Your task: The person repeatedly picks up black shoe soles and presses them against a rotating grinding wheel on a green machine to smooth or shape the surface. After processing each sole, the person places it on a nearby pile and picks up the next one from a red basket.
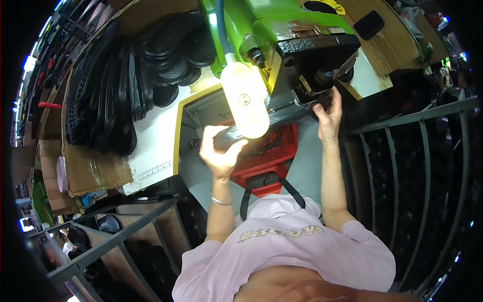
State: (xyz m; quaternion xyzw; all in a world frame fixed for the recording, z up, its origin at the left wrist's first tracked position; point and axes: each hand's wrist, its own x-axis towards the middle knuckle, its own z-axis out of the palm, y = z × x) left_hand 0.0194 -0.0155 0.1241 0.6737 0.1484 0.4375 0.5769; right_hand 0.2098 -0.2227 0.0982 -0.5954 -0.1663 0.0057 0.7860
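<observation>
A long black shoe sole (pixel 289 114) is held level between my hands, under the black head (pixel 314 58) of a green machine (pixel 287 22). My left hand (pixel 218 152) is closed on its left end, with thumb and fingers curled around it. My right hand (pixel 329 119) pinches the right end, close beside the machine head's working part. A bright oblong lamp (pixel 245 100) hangs in front and covers part of the sole's middle. Where the sole meets the machine is too dark to make out.
To the left, many black soles (pixel 108 95) stand packed in a cardboard box (pixel 98 173) by a white tabletop (pixel 151 151) with a yellow edge. Below my hands is a red bin (pixel 264 168) with dark scraps. Metal rails (pixel 422 115) flank both sides.
</observation>
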